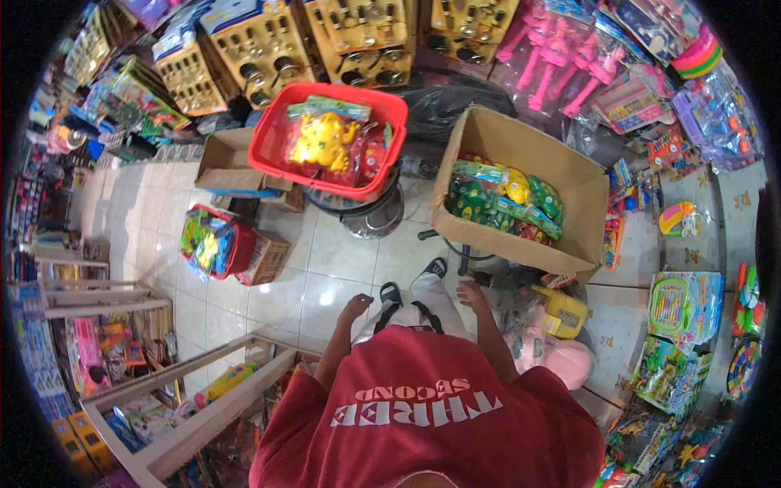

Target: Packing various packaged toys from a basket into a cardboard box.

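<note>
My left hand (357,305) hangs at my side, fingers curled, holding nothing that I can see. Low on the other side is my right hand (471,294), beneath the near edge of an open cardboard box (518,244); its fingers look loosely bent. Bagged green, yellow and red plastic toys (488,201) lie in that box. Ahead, a red plastic basket (329,186) rests on a round stool (372,213) and holds a bagged yellow frog-like toy (320,143) on top of red ones.
A smaller red basket (241,250) of packaged toys stands beside a small carton (267,259). Behind is an open cardboard box (229,177). A wooden frame shelf (213,427) edges the left side; a pink toy (567,363) and packaged goods (683,305) lie at the right.
</note>
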A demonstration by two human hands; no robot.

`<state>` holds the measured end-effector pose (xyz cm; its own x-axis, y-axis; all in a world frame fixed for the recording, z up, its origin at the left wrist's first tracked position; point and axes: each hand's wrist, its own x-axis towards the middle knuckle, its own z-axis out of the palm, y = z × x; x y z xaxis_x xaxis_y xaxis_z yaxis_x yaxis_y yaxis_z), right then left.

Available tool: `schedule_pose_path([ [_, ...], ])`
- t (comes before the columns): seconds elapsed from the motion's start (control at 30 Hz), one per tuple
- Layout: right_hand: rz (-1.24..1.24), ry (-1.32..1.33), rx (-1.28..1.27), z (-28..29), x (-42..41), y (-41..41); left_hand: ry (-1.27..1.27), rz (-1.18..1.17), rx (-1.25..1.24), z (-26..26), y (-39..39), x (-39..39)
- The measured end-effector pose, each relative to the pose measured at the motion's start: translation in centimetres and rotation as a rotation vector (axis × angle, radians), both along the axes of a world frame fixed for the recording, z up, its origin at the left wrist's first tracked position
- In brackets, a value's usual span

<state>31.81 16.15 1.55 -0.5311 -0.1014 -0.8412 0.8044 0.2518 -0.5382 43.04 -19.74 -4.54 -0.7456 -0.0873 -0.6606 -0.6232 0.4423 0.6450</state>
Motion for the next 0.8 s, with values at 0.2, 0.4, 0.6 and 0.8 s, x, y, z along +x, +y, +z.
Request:
schedule_pose_path([
  [0.2,-0.114,-0.13,0.086,-0.3,4.3,0.3,-0.121,0.184,0.062,1.2,-2.5,3.8],
  [0.4,0.045,-0.091,0.136,-0.2,3.3,-3.5,-0.149,0.354,0.212,1.8,-3.6,5.7],
  [0.6,0.303,0.063,0.062,0.8,-1.7,-8.0,-0.119,0.408,0.215,4.7,-3.7,4.6],
  [0.8,0.686,0.291,-0.144,6.3,-8.5,-16.7,0.33,0.341,0.067,7.1,-7.3,0.0],
])
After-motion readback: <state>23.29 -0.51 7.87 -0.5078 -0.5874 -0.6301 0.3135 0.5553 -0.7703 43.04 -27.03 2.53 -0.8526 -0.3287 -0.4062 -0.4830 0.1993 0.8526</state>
